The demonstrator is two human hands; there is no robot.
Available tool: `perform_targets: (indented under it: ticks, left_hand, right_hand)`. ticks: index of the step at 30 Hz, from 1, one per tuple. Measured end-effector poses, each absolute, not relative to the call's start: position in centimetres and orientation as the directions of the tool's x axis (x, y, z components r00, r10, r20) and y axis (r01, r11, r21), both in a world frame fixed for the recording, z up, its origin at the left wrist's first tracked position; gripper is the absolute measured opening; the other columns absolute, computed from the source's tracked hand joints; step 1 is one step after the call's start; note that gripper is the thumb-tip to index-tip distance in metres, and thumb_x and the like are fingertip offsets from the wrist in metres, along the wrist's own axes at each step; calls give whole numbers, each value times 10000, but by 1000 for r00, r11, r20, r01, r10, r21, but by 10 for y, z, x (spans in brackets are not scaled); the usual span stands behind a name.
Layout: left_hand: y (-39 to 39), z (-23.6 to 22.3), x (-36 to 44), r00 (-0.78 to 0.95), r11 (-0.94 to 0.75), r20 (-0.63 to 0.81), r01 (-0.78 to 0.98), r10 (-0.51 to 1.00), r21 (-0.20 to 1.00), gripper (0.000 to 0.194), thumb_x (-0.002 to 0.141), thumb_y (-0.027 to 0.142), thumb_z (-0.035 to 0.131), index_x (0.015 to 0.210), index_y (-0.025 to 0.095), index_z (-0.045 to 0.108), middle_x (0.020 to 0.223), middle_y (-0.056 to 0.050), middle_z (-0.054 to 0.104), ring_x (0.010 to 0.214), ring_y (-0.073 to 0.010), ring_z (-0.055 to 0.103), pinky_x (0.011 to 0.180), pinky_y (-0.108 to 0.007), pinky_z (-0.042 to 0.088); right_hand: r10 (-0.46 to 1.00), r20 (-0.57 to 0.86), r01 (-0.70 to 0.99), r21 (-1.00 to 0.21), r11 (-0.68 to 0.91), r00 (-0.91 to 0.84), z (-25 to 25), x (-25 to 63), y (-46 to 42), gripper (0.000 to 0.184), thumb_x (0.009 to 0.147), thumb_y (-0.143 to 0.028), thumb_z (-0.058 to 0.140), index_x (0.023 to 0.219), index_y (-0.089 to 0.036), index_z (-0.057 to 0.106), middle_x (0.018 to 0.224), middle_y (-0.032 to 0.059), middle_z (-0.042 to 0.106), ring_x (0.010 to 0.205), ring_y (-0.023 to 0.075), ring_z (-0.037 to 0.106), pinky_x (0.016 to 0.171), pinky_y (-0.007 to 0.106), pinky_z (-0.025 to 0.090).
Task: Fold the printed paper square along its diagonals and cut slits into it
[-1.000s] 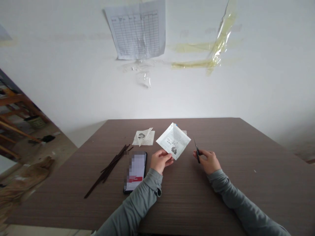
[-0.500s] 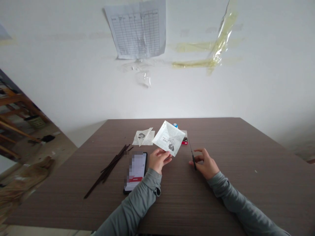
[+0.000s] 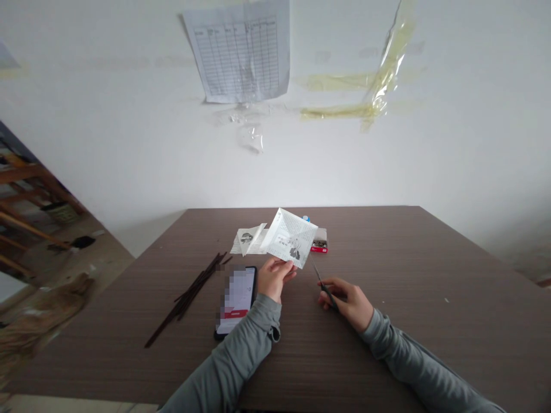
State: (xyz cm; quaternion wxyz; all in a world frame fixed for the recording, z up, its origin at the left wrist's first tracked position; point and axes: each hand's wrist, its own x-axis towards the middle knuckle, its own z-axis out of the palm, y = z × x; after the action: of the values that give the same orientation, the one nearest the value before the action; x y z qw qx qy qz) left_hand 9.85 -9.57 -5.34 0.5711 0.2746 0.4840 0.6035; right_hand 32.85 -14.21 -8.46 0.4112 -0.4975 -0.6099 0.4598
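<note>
Pinched by its lower edge in my left hand (image 3: 275, 277) is a folded square of printed paper (image 3: 290, 238), tilted and raised above the table. My right hand (image 3: 349, 301) grips a pair of scissors (image 3: 326, 291) with dark handles; their thin metal blades point up and left, close to the paper's lower right corner. I cannot tell how far apart the blades are. Behind the paper, partly covered by it, lie another folded printed paper (image 3: 252, 238), a small red-edged box (image 3: 319, 246) with small items in it, and something with a blue top (image 3: 306, 218).
A phone (image 3: 235, 310) with a lit screen lies left of my left forearm. Farther left is a loose bundle of thin dark sticks (image 3: 189, 295). The brown table (image 3: 430, 275) ends at a white wall with a taped sheet (image 3: 241, 54). Tiny pale scraps lie at right.
My right hand has moved left, bringing the scissors' tips near the paper and tilting them more leftward. My left hand has shifted the paper slightly left, uncovering more of the small box.
</note>
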Motion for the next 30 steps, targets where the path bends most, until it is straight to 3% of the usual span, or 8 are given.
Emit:
perform_targets:
  ticks: [5,13,23,30]
  left_hand:
    - [-99,-46,101,-207,115,-234,-465,950,878,349,732,81,1143,818,209,830,847,-48,908,823,-231,896,769,-306,752]
    - [-100,-45,100,-197,135,-254,-474,947,870,314,781,61,1111,860,198,839,901,-54,932,889,-247,919,810,-312,759]
    - [-101,-40,102,-200,159,-279,-466,939,870,399,778,80,1150,874,203,783,856,-10,884,869,-237,921,892,-356,787]
    - [-103,-36,104,-203,170,-295,-473,934,864,324,833,5,1049,859,209,799,876,-46,904,869,-232,903,886,-355,778]
  right_hand:
    - [978,11,190,-981,51,-208,-90,321,-144,731,849,-926,956,1146,-260,907,851,113,940,746,346,898,842,519,776]
    - [979,-19,164,-986,15,-203,-101,317,-147,661,835,-906,958,1100,-301,926,830,134,911,733,406,865,824,589,764]
    - [977,-47,145,-989,-16,-208,-94,313,-150,741,751,-962,1009,1071,-300,910,813,132,906,701,383,847,798,575,767]
    - [973,-46,141,-990,-13,-228,-85,312,-150,760,726,-960,1015,1053,-286,888,790,115,891,666,358,830,764,552,763]
